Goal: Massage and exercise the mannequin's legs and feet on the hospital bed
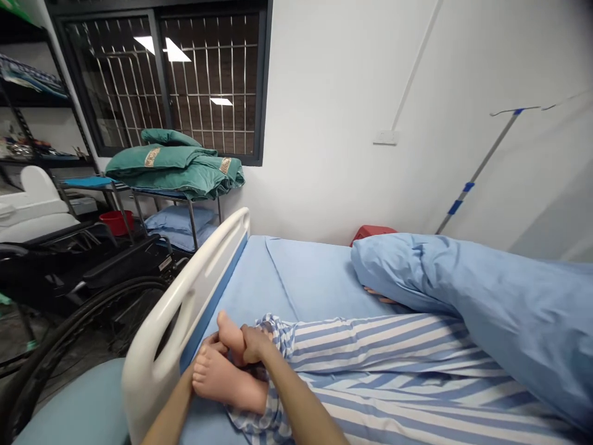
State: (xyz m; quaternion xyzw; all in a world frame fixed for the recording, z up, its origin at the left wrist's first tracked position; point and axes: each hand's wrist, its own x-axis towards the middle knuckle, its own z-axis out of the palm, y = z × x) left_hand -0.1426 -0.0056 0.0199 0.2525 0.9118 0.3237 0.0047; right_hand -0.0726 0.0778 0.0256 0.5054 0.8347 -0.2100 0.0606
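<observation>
Two bare, smooth-skinned feet stick out of blue-and-white striped trousers [370,343] on the bed. My right hand [256,343] is closed around the ankle of the far foot [230,335], close to the checked trouser cuff [281,334]. On the other side, my left hand [214,343] grips the far foot by its sole side; its fingers are partly hidden behind the near foot [222,378]. That near foot lies with its toes toward the footboard, between my forearms. A blue quilt [445,266] covers the upper legs, and fingertips show under its edge.
The white footboard [160,327] rises just left of the feet on the blue bed sheet [306,272]. Beyond it stand a wheelchair [106,272] and a rack with green bedding [171,167]. An IV pole [479,167] leans at the right, near a red object [373,232].
</observation>
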